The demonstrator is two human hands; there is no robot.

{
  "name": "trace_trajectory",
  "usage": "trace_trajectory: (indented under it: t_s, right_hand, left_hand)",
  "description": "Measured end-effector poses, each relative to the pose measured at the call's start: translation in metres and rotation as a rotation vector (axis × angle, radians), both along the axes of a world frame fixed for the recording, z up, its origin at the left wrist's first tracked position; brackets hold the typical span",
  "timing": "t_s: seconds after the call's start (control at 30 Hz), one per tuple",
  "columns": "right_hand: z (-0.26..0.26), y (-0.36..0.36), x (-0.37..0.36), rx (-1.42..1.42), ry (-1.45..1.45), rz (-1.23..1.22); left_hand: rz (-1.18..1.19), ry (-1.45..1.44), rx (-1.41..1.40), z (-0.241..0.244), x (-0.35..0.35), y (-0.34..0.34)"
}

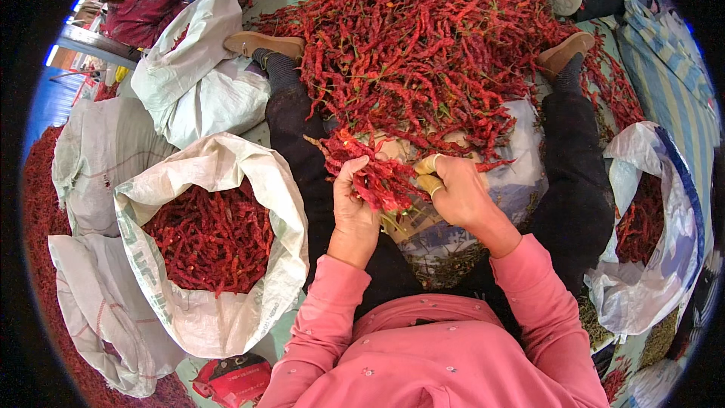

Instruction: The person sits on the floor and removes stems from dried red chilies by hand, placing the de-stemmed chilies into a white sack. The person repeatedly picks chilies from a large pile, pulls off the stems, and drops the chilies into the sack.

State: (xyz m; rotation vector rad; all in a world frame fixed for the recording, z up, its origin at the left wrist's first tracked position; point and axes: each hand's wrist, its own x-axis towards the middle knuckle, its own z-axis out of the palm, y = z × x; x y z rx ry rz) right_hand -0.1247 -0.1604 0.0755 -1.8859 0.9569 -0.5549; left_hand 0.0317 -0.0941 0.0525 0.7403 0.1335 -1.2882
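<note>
My left hand is closed around a bunch of dried red chili peppers, its thumb on top, with green stems poking out below. At the bunch's right side is my right hand, yellow covers on its thumb and a finger; the fingertips touch the stem side, and whether they pinch a stem cannot be made out. A large heap of dried red chilies spreads between and beyond my legs. Plant scraps and stems lie on plastic sheeting in front of my lap.
An open white woven sack of chilies stands at left, with more white sacks behind it. At right is another open sack holding chilies. A red packet lies lower left. Other people sit at upper left and upper right.
</note>
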Motion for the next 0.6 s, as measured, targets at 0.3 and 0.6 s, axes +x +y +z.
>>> trace_trajectory:
  t_s: [0.3, 0.6]
  right_hand:
    - [-0.001, -0.009, -0.020, 0.109, -0.216, 0.319]
    - [0.026, 0.009, -0.059, -0.240, 0.155, 0.400]
  left_hand:
    - [-0.053, 0.125, -0.014, -0.003, -0.003, -0.007]
    - [0.051, 0.110, -0.189, -0.041, 0.022, -0.014]
